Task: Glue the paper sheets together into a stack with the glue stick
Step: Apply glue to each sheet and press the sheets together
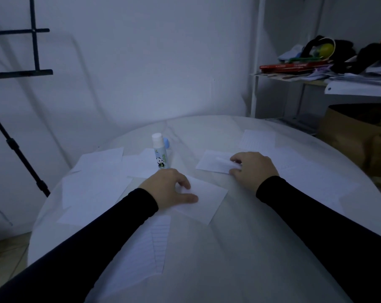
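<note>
Gathering step, I judge — no gluing yet. My left hand [166,188] lies curled on the near sheet [203,196], pinning it to the worktop [239,248], holding nothing. My right hand [254,168] pinches the edge of a second sheet [213,161] between thumb and fingers [235,159]. Glue stick [160,150] stands upright just beyond the left hand (cap on, I think). Next: lay one sheet down, then take the stick.

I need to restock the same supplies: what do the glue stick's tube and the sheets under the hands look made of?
Glue stick: apparently smooth plastic, white top, printed label. Sheet under left hand and sheet under right hand: thin matte white paper, lying flat; the latter shows a glossy streak, possibly glue.
</note>
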Available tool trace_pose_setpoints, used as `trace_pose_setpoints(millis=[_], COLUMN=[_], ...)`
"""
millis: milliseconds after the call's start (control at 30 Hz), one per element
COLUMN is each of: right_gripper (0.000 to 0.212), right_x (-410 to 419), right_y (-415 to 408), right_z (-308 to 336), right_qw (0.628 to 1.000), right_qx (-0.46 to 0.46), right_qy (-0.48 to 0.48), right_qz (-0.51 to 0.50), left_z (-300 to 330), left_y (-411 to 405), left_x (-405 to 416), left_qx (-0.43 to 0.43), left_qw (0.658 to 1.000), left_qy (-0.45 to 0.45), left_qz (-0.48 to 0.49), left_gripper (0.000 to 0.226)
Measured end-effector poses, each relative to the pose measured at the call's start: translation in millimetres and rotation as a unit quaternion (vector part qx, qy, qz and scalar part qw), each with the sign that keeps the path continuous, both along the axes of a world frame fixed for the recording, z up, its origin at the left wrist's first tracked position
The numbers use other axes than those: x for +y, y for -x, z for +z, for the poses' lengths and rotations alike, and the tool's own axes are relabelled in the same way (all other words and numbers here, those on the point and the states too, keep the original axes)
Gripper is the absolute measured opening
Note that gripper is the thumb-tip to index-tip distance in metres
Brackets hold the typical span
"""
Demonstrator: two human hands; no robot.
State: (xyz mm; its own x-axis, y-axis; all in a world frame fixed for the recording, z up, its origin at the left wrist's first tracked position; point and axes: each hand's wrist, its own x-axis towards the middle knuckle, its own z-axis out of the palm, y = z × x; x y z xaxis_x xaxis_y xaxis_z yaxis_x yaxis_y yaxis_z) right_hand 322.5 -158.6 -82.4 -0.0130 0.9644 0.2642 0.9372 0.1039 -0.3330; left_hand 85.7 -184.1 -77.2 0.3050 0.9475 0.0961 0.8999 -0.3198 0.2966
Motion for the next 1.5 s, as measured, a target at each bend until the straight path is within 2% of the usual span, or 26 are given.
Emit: trace_pose_setpoints(millis=[67, 133, 267, 367, 467, 567, 633, 700, 800, 867, 967, 1167, 1500], right_gripper=[0.036, 0.035, 0.034, 0.038, 0.055, 0.066, 0.065, 0.054, 0.020, 0.013, 0.018, 0.015, 0.024], right_x=[-3.8, -9.6, -27.0, -38.8, -42.1, -34.6, -27.8, -23.8, -18.4, -15.9, -13.9, -10.2, -9.1], right_y=[8.6, 20.2, 45.3, 59.8, 61.3, 50.3, 41.5, 36.3, 31.9, 29.1, 25.7, 27.3, 24.3], right_z=[6.2, 12.1, 21.6, 23.5, 26.3, 26.8, 23.1, 17.9, 16.1, 19.5, 21.4, 7.1, 3.7], right_qw=[1.000, 0.998, 0.988, 0.983, 0.987, 0.993, 0.982, 0.966, 0.967, 0.968, 0.973, 0.982, 0.986], right_qx=[-0.006, -0.007, 0.026, 0.025, 0.044, 0.065, 0.128, 0.183, 0.204, 0.217, 0.200, 0.129, 0.096], right_qy=[-0.024, -0.057, -0.111, -0.116, -0.071, 0.007, 0.100, 0.154, 0.116, 0.090, 0.086, 0.118, 0.126], right_qz=[0.016, 0.039, 0.102, 0.141, 0.138, 0.097, 0.091, 0.097, 0.100, 0.088, 0.075, 0.065, 0.058], left_z=[0.9, 5.1, 18.3, 24.1, 23.4, 22.6, 19.1, 15.2, 15.3, 18.8, 20.7, 24.8, 23.6], left_y=[-0.7, -0.7, 1.1, 2.5, 12.4, 27.4, 34.3, 38.7, 43.8, 46.9, 51.3, 50.8, 47.2], left_x=[0.1, 0.1, 3.0, 2.8, 6.7, 12.3, 15.5, 17.5, 19.9, 21.5, 24.3, 21.2, 19.5], left_qx=[0.006, -0.037, -0.247, -0.374, -0.424, -0.440, -0.453, -0.456, -0.440, -0.404, -0.336, -0.184, -0.139], left_qw=[1.000, 0.999, 0.967, 0.924, 0.900, 0.885, 0.875, 0.871, 0.878, 0.897, 0.924, 0.964, 0.974], left_qy=[-0.001, -0.005, 0.019, 0.055, 0.099, 0.149, 0.171, 0.183, 0.188, 0.178, 0.159, 0.152, 0.144], left_qz=[0.000, 0.010, 0.063, 0.051, 0.000, -0.025, -0.027, -0.017, -0.008, 0.021, 0.087, 0.113, 0.106], left_gripper=[0.041, 0.038, 0.059, 0.031, 0.008, 0.023, 0.029, 0.032, 0.034, 0.026, 0.024, 0.022, 0.020])
